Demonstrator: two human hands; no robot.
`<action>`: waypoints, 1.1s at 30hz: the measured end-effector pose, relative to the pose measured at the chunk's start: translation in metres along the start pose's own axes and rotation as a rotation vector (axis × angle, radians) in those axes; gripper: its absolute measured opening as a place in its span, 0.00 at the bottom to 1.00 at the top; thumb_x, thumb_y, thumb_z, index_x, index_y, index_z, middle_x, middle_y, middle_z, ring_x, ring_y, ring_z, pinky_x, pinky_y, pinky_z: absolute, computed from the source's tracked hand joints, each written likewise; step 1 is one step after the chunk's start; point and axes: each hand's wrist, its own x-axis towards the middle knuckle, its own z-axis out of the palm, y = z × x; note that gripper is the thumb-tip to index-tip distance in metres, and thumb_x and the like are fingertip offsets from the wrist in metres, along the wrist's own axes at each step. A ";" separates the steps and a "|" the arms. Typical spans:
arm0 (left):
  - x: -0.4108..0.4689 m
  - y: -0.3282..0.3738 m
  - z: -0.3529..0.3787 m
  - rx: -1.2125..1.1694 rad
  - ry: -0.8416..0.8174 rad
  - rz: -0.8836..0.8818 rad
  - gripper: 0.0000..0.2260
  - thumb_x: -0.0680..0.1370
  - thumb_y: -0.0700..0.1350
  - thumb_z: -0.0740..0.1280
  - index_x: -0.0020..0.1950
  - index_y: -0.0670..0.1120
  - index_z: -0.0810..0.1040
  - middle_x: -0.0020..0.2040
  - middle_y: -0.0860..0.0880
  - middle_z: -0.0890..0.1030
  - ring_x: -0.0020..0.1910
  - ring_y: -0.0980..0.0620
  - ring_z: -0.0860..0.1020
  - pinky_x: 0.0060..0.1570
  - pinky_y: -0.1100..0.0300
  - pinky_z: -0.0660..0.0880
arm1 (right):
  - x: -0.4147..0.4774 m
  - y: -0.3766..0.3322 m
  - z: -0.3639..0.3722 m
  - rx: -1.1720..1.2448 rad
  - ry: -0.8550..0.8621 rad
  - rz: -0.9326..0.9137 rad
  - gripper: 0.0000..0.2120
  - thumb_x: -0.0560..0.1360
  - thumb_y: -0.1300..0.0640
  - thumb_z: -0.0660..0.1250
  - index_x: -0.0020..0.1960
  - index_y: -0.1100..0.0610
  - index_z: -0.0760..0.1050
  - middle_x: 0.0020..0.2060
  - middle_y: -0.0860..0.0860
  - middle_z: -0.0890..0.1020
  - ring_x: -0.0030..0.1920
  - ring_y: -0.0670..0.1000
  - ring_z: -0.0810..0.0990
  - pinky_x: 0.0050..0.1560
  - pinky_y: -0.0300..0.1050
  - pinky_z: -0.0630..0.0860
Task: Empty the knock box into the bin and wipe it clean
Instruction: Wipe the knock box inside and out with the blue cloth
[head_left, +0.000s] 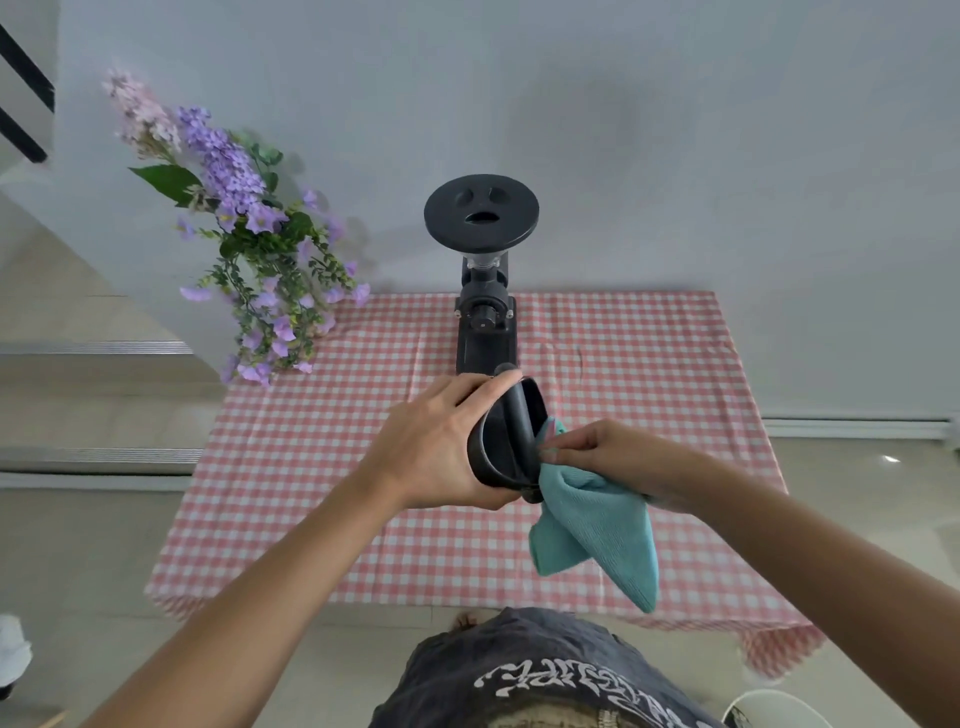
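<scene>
The black knock box (501, 439) is held above the table, tipped on its side with its opening facing right. My left hand (436, 447) wraps around its base and back. Its dark bar runs across the opening. My right hand (597, 454) pinches a teal cloth (602, 530) against the box's right rim, and the rest of the cloth hangs down below my fingers. The inside of the box looks dark, and I cannot tell whether anything is in it.
A black coffee grinder (483, 291) stands at the back of the table on the pink checked tablecloth (311, 467). Purple flowers (249, 249) lean in at the back left. A white rim of a bin (774, 709) shows at the bottom right on the floor.
</scene>
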 end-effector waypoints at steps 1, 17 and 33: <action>-0.001 0.000 0.001 -0.016 -0.006 -0.015 0.51 0.63 0.75 0.71 0.82 0.57 0.61 0.71 0.56 0.77 0.67 0.50 0.79 0.50 0.46 0.84 | -0.001 0.002 -0.001 -0.002 -0.006 -0.001 0.10 0.79 0.49 0.69 0.55 0.51 0.86 0.50 0.49 0.88 0.50 0.48 0.86 0.55 0.43 0.81; -0.003 0.011 -0.011 -0.442 0.035 -0.181 0.50 0.62 0.63 0.82 0.81 0.57 0.66 0.69 0.59 0.80 0.66 0.59 0.80 0.64 0.51 0.80 | 0.001 -0.029 -0.013 -0.607 0.305 -0.250 0.10 0.78 0.48 0.69 0.57 0.44 0.85 0.48 0.44 0.88 0.44 0.46 0.83 0.49 0.41 0.77; 0.027 0.049 -0.013 -0.802 0.464 -0.571 0.34 0.64 0.62 0.81 0.67 0.63 0.72 0.62 0.61 0.83 0.62 0.60 0.82 0.63 0.51 0.81 | -0.006 -0.019 0.045 0.174 0.826 -0.563 0.20 0.81 0.56 0.67 0.71 0.45 0.73 0.47 0.36 0.85 0.49 0.38 0.84 0.48 0.31 0.79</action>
